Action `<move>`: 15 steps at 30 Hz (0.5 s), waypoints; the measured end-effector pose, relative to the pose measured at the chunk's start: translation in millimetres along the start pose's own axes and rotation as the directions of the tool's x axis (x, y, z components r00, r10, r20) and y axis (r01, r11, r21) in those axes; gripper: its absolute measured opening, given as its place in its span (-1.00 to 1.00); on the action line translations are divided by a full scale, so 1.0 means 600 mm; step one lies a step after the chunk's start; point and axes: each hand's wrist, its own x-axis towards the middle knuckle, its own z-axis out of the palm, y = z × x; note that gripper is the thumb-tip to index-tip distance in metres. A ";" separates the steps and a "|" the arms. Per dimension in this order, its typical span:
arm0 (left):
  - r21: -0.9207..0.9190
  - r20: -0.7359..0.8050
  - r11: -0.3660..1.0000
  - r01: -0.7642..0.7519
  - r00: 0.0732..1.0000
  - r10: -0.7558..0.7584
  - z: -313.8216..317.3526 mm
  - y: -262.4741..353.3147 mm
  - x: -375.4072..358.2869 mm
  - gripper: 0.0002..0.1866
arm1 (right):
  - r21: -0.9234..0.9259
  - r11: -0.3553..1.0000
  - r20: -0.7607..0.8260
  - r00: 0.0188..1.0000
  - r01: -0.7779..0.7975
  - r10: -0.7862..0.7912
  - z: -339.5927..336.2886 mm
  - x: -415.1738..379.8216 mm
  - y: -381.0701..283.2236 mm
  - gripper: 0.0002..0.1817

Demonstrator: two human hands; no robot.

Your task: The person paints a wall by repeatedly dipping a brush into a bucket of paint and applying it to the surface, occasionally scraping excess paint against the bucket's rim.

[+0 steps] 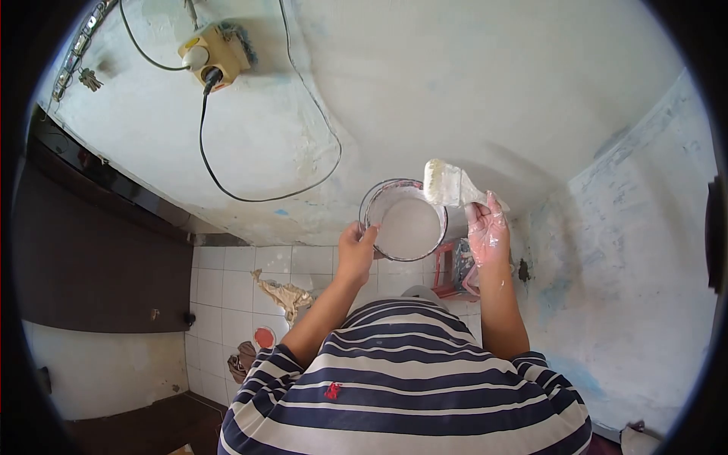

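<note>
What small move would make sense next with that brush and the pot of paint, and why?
Probably dip the brush into the pot. The right hand holds it just over the rim, its bristles coated pale, while the left hand steadies the pot, which holds whitish paint.

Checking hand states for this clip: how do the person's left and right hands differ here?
The left hand is bare and grips the rim of the paint container; the right hand is smeared with whitish paint and holds a paint-loaded brush. The left hand sits lower, at the container's side; the right hand is raised, the brush at its far rim. Both are shut around something.
</note>
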 end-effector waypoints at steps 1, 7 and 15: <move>-0.021 -0.005 0.999 0.024 1.000 -0.024 0.010 0.010 -0.007 -0.82 | 0.006 1.000 0.005 1.000 -0.001 0.001 0.011 -0.001 -0.007 -0.74; 0.080 -0.043 0.994 -0.074 0.996 0.078 0.035 0.012 -0.003 -0.81 | -0.284 0.928 0.145 0.967 0.241 -0.207 0.041 -0.016 -0.045 -0.80; 0.078 -0.133 0.988 -0.135 0.980 0.145 0.108 0.030 -0.002 -0.81 | -0.619 0.292 0.643 0.684 0.729 -0.344 0.001 -0.046 -0.092 -0.84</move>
